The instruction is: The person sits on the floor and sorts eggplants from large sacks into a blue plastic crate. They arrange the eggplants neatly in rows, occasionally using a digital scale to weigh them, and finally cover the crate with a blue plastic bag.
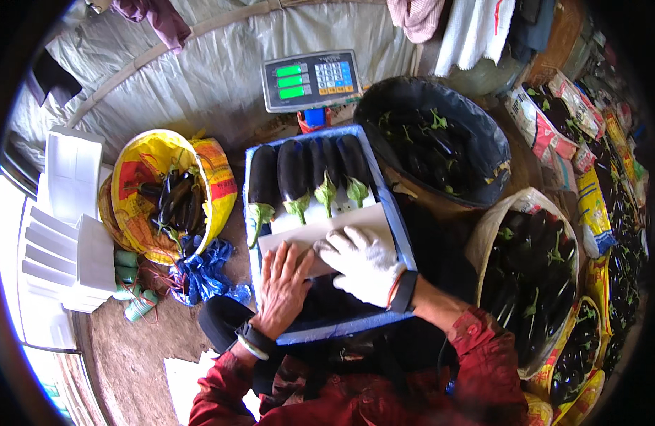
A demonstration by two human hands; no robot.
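Observation:
My bare left hand (283, 287) lies flat with its fingers stretched out on a pale sheet of paper or card (370, 219). Beside it, my right hand (363, 264), in a white glove, rests on the same sheet with its fingers apart. The sheet spans the middle of a blue-edged box (406, 248) in front of me. Several dark purple eggplants (293, 170) lie side by side in the far half, their green stems toward me and over the sheet's far edge. Dark shapes in the near half are partly hidden by my hands.
Behind the box stands a scale display (312, 79). To the left are a yellow-lined basket (217, 188) of eggplants, stacked white foam boxes (96, 259), twine spools (139, 307) and blue plastic (210, 273). At right stand a black-lined tub (494, 160), a white-lined basket (477, 245) and eggplant sacks (594, 213).

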